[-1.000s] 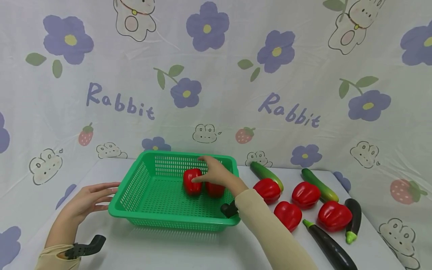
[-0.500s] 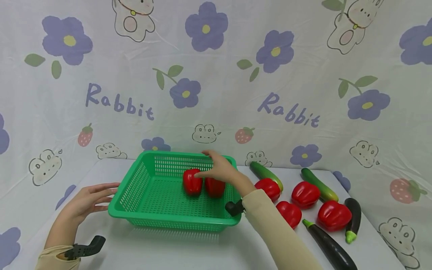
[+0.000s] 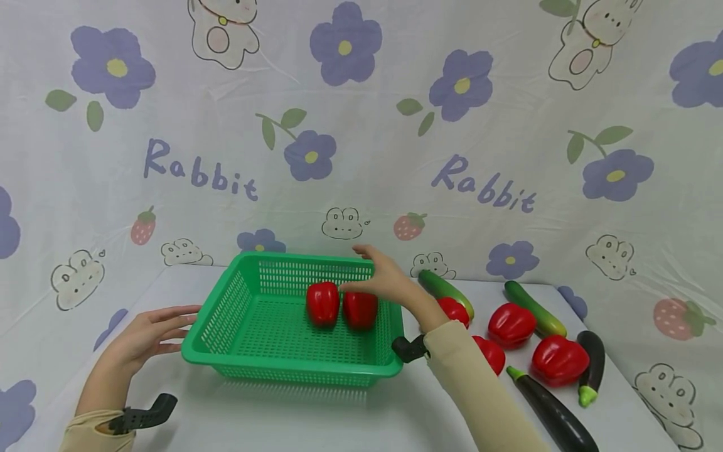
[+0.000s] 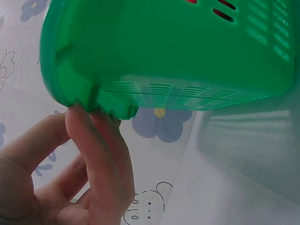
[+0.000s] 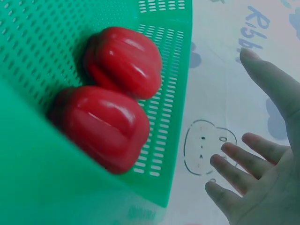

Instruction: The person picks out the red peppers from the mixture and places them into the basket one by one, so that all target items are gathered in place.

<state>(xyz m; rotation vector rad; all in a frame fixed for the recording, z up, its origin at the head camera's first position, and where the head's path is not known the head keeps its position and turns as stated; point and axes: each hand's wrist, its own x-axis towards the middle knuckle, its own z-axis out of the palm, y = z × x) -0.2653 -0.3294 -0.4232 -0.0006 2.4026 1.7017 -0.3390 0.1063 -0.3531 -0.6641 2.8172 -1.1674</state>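
A green plastic basket (image 3: 248, 326) stands on the white table. Two red bell peppers lie in it side by side: the left pepper (image 3: 323, 304) and the right pepper (image 3: 360, 311), whose top is partly behind my right hand. My right hand (image 3: 390, 279) is raised over the basket's right side with fingers spread and holds nothing; the right wrist view shows both peppers (image 5: 105, 126) apart from that hand (image 5: 262, 183). At the basket's left end my left hand (image 3: 144, 336) touches the rim with its fingertips (image 4: 77, 115), its fingers extended and loosely bent.
Right of the basket lie several more red bell peppers (image 3: 511, 326), two cucumbers (image 3: 533, 307) and two eggplants (image 3: 550, 408). My right forearm partly covers some of those peppers. A patterned cloth (image 3: 361, 125) hangs behind the table.
My right hand has drawn away from the peppers, moving right and slightly up, uncovering more of the right one. Both peppers stay in the basket. My left hand has not moved.
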